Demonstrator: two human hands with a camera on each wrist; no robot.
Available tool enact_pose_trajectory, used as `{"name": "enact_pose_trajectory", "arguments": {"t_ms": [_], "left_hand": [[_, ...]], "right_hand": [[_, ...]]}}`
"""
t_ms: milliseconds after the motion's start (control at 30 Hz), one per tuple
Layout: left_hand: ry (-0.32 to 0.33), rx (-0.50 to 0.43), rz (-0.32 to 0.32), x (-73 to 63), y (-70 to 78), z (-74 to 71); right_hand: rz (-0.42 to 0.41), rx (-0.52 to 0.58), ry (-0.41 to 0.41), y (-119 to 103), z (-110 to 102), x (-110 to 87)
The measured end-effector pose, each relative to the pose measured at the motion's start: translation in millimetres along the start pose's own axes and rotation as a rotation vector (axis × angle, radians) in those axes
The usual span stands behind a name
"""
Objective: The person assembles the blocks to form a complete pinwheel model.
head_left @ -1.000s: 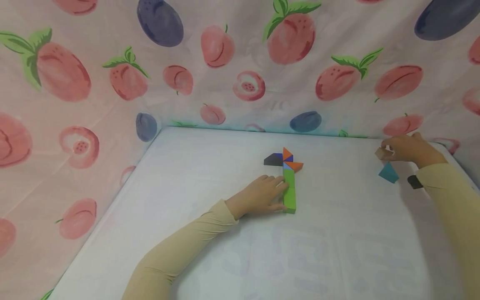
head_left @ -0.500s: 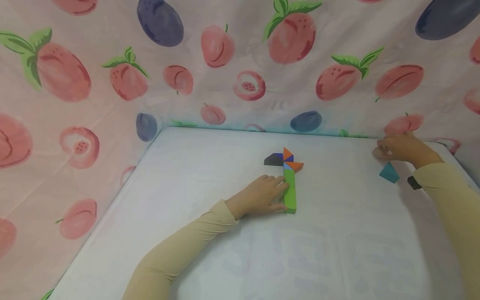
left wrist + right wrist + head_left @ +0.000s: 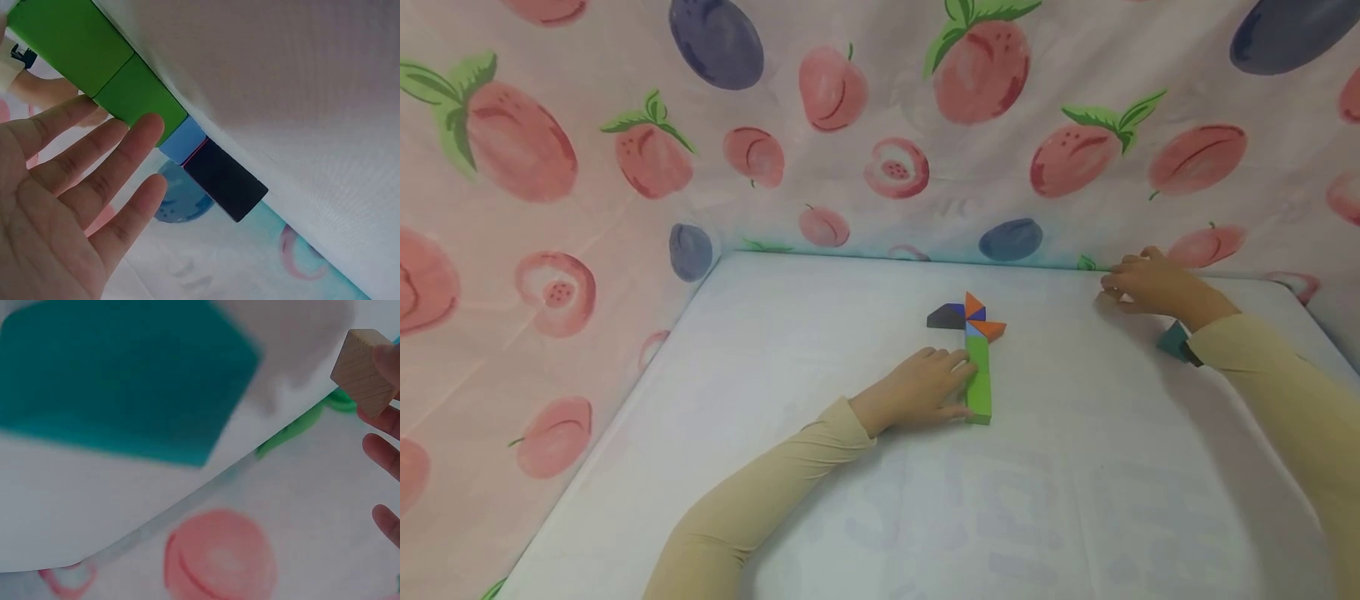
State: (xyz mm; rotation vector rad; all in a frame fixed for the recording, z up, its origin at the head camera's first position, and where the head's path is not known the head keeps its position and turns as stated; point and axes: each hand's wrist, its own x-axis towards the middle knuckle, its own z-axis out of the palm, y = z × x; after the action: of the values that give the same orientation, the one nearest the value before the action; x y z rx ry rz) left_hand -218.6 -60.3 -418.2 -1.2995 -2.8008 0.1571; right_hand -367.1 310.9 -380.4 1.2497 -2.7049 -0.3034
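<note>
My left hand (image 3: 917,387) rests along the left side of two green blocks (image 3: 980,396) laid end to end, its fingers fairly straight against them in the left wrist view. Beyond the green come a light blue piece (image 3: 183,139), a dark grey block (image 3: 946,317), orange triangles (image 3: 974,306) and dark blue pieces (image 3: 977,316), touching one another. At the table's back right my right hand (image 3: 1157,287) pinches a plain wooden block (image 3: 361,370) between thumb and finger. Its other fingers are spread in the right wrist view.
A teal block (image 3: 1171,340) lies under the right wrist, large and blurred in its wrist view. Beside it a black block (image 3: 1191,355) is partly hidden by the sleeve. Fruit-printed cloth (image 3: 850,167) rises behind the white table (image 3: 820,333).
My right hand has moved left with the wooden block, its forearm now covering part of the black block. The left hand has stayed on the green blocks.
</note>
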Motion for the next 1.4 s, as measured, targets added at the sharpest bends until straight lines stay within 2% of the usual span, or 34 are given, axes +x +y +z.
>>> {"name": "enact_pose_trajectory", "arguments": {"t_ms": [167,600,767,933,1167,1400], "left_hand": [[0.01,0.004,0.005,0.8,-0.7,1.7],[0.013,0.001,0.003,1.6,-0.6,1.5],[0.005,-0.005,-0.002,2.0,-0.6,1.7],[0.01,-0.006,-0.001,2.0,-1.1,2.0],[0.018,-0.014,0.002,3.0,-3.0,5.4],[0.033,-0.003,0.014,2.2,-3.7,5.7]], "right_hand": [[-0.046,-0.016,0.025,-16,-1,24.1],[-0.044,-0.049,-0.032,-56,-20,92.8],[-0.066,-0.013,0.012,-72,-28,112.6],[-0.116,-0.006,0.065,-87,-36,132.4],[-0.175,0.05,0.063,-113,-44,154.6],[-0.329,0.064,0.129,-144,-47,160.8]]}}
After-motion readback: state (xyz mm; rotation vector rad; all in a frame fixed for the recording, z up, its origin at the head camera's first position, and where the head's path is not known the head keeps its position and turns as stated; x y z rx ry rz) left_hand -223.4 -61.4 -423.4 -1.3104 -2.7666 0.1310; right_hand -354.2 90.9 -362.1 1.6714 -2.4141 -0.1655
